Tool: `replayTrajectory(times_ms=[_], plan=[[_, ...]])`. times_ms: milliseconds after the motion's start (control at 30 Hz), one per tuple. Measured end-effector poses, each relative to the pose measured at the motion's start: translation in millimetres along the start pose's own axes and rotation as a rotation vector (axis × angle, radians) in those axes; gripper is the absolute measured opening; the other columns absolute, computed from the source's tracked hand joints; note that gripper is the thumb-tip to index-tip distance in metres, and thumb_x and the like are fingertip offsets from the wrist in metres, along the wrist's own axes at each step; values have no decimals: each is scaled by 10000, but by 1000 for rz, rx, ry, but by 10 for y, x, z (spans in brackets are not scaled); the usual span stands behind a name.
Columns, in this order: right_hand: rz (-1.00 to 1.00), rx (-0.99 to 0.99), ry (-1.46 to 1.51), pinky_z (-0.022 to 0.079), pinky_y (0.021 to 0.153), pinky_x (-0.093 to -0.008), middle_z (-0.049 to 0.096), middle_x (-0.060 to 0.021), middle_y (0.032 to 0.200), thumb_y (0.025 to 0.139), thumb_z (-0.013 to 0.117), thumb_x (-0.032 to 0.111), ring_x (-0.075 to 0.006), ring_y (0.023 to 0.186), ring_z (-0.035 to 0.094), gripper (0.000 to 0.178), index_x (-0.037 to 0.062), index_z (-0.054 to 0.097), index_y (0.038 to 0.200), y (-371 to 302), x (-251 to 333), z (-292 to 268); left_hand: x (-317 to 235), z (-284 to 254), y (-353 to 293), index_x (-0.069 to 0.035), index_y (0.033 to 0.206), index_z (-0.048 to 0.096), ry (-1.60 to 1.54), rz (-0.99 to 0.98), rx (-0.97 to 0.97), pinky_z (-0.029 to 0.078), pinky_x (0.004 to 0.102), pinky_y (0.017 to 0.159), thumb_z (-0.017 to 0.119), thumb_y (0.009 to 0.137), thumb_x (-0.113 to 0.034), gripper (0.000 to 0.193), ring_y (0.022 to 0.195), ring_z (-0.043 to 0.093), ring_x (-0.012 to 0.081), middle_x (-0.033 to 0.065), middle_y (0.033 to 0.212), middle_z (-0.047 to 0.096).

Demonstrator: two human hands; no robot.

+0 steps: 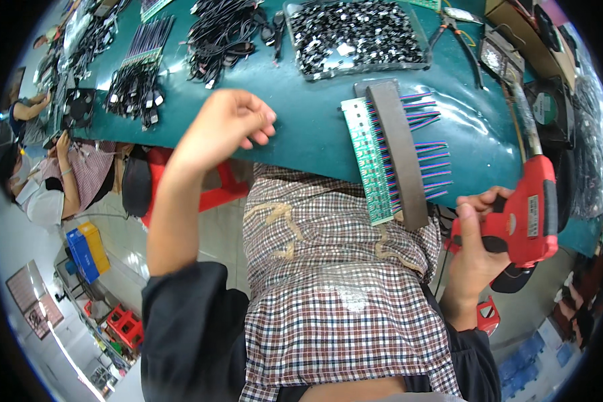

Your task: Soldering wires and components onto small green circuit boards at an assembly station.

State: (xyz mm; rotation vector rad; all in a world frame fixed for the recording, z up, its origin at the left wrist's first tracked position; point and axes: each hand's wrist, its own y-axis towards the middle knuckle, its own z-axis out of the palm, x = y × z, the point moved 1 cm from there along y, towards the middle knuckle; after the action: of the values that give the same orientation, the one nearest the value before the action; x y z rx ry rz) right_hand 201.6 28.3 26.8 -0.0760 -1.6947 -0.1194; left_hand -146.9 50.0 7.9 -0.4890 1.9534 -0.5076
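Green covers the long workbench (301, 127), which curves across the upper part of the view and carries bundles of black cables (221, 33) and a clear tray of small black parts (355, 33). At the near edge of the bench lies a green circuit board strip (372, 161) with a dark grey bar (398, 154) laid along it, pinning a row of purple and striped wires (432, 154) that stick out to the right. The strip overhangs the bench edge above a checked apron (342, 295) on the person's lap.

The right hand (479, 241) is closed around the grip of a red soldering gun (529, 208), held just beside the lower right end of the strip, its metal barrel pointing up and away along the bench. The left hand (231, 124) hovers over the bench edge, well apart from the strip, holding nothing, its fingers loosely curled.

Pliers (459, 40) lie further back. At far left, other people sit along the bench.
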Motion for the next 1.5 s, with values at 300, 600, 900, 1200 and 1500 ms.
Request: replayTrajectory(times_ms=[300,600,900,1200,1500], plan=[[-9,-107,-34,533,782,-303,564,-97,1053,843,642,-118,-183,879,651,448,-44,465,1248,152,-187,-193,-78,-239,214,42,909,683,241,-103,83,511,199,560,665,902,-164,207,654,664,80,71,787,710],[18,-122,-15,527,784,-308,576,-89,1036,847,636,-131,-180,885,641,417,-41,485,1225,205,-358,-286,-80,-202,276,62,887,681,333,-100,87,557,228,609,652,893,-132,196,664,678,108,89,767,702],[50,-121,10,521,778,-300,579,-88,1031,844,642,-135,-181,873,643,418,-40,488,1221,234,-425,-249,-89,-232,310,75,867,681,402,-88,62,564,241,612,658,883,-117,194,666,679,122,95,758,696],[114,-59,190,461,702,-259,568,-68,1043,915,597,-56,-127,821,570,358,-6,482,1251,402,-694,-626,-98,-141,154,12,819,683,294,-47,13,556,261,621,661,787,-133,150,650,690,127,81,718,717],[161,17,317,413,700,-225,581,-35,997,949,598,39,-87,787,518,312,26,500,1245,533,-924,-741,31,-178,53,27,827,683,142,-41,-36,567,246,624,662,782,-86,124,656,696,127,98,738,718]])
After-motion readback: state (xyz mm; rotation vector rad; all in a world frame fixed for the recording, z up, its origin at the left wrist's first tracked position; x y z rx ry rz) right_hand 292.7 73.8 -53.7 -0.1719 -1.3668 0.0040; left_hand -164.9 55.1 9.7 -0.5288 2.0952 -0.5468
